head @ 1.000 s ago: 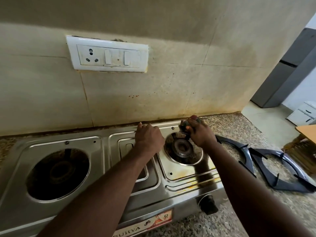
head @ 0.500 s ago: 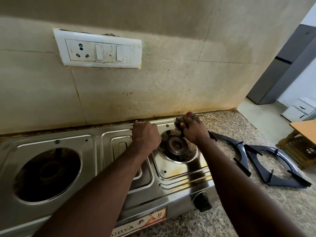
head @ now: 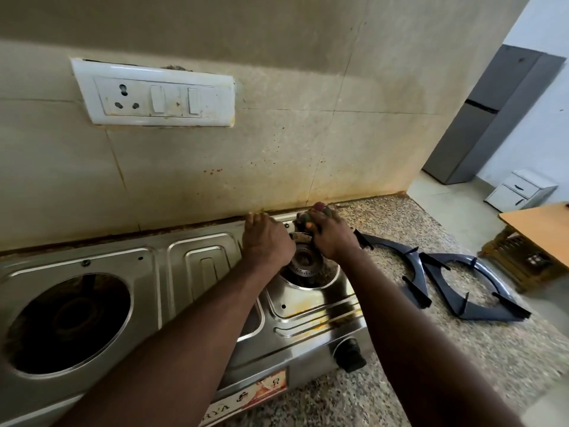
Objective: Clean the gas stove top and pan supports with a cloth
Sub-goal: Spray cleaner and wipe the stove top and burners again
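Head view: my right hand (head: 331, 238) grips the soft, bunched cloth (head: 304, 218) on the stove (head: 197, 260); my left hand (head: 266, 243) presses beside it

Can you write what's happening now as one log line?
left hand: rests on stove top, back edge | right hand: grips cloth behind right burner | pan supports: off, on counter

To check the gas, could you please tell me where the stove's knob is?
In the head view, the knob sits on the front face of the stove, at its right end, below the right burner.
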